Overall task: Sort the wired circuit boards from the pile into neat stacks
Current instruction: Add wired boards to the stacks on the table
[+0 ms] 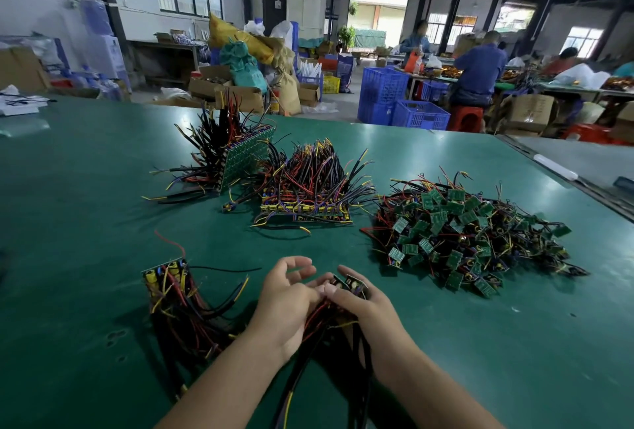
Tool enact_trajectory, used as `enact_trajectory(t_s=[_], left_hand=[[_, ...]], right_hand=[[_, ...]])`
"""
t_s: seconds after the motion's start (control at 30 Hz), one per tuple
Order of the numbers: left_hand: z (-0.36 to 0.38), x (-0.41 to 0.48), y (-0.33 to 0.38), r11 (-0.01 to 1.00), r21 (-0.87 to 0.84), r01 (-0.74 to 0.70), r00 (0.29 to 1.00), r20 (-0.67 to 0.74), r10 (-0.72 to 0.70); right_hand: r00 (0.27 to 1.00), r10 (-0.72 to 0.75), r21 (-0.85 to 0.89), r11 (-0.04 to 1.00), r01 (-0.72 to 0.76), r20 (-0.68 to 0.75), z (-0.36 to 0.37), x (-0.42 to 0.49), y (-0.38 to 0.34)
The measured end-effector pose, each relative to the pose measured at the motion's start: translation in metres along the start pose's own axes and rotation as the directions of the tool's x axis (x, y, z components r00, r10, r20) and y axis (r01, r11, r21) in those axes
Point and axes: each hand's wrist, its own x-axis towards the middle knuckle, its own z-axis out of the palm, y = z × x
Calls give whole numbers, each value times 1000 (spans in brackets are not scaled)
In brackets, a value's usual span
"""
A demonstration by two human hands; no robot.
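Observation:
A loose pile of small green wired circuit boards (pixel 466 240) lies at the right of the green table (pixel 85 222). Near the front centre, my right hand (pixel 360 305) grips a small bunch of boards (pixel 350 282), their red, black and yellow wires trailing down toward me. My left hand (pixel 288 294) is beside it, fingers loosely curled, touching the wires at the thumb side. A short stack of boards with wires (pixel 171 288) stands to the left of my hands. Two larger sorted stacks sit farther back: a low one (pixel 308 202) and a tilted one (pixel 243 157).
The table's far edge runs across the view, with blue crates (pixel 401 99), cardboard boxes and sacks (pixel 247 61) on the floor behind. People sit at other benches at the back right. A second table edge (pixel 566 167) adjoins on the right.

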Motion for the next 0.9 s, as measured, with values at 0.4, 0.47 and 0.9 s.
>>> enact_trajectory(t_s=[0.4,0.47,0.9], left_hand=[[9,-9,-8,872,406,-272,961,69,268],[10,-11,-7,885,428,-183,976,187,112],[15,-18,-5,717,689,-103,820,467,-331]], right_hand=[[984,-138,131,979,153,-117,-7,6,-11],[971,-210,102,970,222,-116,-8,5,-17],[926,-309,140,929,342,-216,-11,6,-25]])
